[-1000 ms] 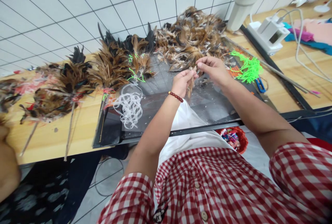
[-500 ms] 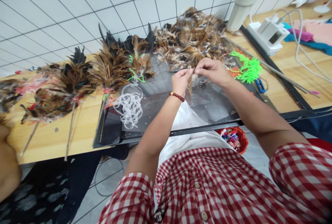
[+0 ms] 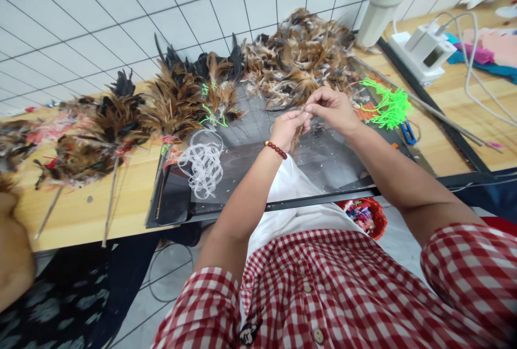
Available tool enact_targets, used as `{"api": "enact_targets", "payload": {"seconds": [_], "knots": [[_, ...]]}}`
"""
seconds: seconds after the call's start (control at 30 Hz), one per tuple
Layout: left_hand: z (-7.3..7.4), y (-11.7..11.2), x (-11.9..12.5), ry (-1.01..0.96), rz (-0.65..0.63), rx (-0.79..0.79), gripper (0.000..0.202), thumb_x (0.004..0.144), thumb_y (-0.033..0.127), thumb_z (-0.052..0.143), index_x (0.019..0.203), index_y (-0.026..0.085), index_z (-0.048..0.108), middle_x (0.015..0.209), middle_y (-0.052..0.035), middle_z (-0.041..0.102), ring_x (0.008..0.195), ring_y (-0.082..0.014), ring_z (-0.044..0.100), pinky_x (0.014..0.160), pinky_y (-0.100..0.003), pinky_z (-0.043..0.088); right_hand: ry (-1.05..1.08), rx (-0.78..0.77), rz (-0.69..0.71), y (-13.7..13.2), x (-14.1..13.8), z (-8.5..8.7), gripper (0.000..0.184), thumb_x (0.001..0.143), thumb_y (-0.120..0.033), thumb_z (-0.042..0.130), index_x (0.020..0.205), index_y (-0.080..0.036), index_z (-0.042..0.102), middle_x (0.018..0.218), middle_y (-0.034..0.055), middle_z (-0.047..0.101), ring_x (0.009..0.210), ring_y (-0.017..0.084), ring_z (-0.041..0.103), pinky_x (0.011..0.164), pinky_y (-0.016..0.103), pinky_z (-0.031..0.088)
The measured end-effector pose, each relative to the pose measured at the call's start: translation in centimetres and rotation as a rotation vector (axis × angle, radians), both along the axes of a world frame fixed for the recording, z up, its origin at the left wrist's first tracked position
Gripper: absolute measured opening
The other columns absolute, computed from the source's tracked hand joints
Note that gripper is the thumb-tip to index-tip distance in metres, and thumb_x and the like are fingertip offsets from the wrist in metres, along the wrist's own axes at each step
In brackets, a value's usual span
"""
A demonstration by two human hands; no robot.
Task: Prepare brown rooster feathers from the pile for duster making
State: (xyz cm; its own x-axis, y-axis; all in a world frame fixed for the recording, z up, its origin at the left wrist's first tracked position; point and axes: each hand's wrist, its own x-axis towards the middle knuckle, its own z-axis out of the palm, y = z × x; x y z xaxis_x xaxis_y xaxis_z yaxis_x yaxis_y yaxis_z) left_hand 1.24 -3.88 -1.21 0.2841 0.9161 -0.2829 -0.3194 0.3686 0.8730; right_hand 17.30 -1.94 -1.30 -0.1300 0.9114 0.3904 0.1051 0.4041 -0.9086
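My left hand (image 3: 287, 129), with a red bead bracelet on its wrist, is closed in a pinch on brown feathers (image 3: 297, 138) that hang below its fingers. My right hand (image 3: 330, 109) is pinched too, its fingertips meeting the left ones at the feathers' upper end; what exactly lies between them is hidden. Both hands are over a dark glossy tray (image 3: 250, 163). Just beyond them rises a big heap of loose brown feathers (image 3: 302, 58). Bright green strings (image 3: 388, 104) lie right of my right hand, by a small blue tool (image 3: 407, 132).
Tangled clear tubing (image 3: 202, 168) lies on the tray's left side. Feather bundles (image 3: 167, 98) and feathered sticks (image 3: 111, 198) stretch leftward. A white bottle (image 3: 382, 12), a power strip (image 3: 420, 61) and thin rods (image 3: 436, 112) are at right. A red basket (image 3: 377, 220) stands below. Another person's arm (image 3: 16, 252) shows at left.
My two hands have drawn closer together, and the left fingers now cover more of the feathers. The view has shifted slightly; the surrounding things stay put.
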Motion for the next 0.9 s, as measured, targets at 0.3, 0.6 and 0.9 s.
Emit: {"api": "enact_targets", "payload": {"seconds": [0.3,0.6,0.9], "knots": [[0.6,-0.4,0.0,-0.032,-0.085,0.006,0.018,0.085,0.024,0.085,0.077,0.016,0.072,0.066,0.0009,0.067,0.061,-0.0076,0.063,0.067,-0.022,0.051,0.055,-0.132,0.093,-0.2,0.4,0.4,0.058,0.061,-0.077,0.09,0.069,-0.025,0.068,0.065,0.0006,0.063,0.064,0.017,0.06,0.062,0.034,0.054],[0.2,0.0,0.5,0.042,0.175,0.004,0.024,0.089,0.039,0.082,0.082,0.018,0.073,0.058,0.0049,0.057,0.058,-0.006,0.059,0.062,-0.018,0.05,-0.165,-0.026,-0.153,1.3,1.6,0.0,0.028,0.089,-0.045,0.083,0.08,-0.021,0.073,0.079,0.0029,0.07,0.076,0.015,0.061,0.077,0.033,0.052],[-0.2,3.4,-2.7,-0.042,0.671,-0.078,0.03,0.098,0.054,0.067,0.106,0.027,0.074,0.06,0.0048,0.055,0.061,-0.0082,0.062,0.064,-0.019,0.051,-0.895,0.212,-0.176,1.4,2.7,-1.5,0.019,0.096,-0.03,0.063,0.106,-0.027,0.079,0.114,0.0093,0.074,0.109,0.031,0.065,0.096,0.048,0.048]]}}
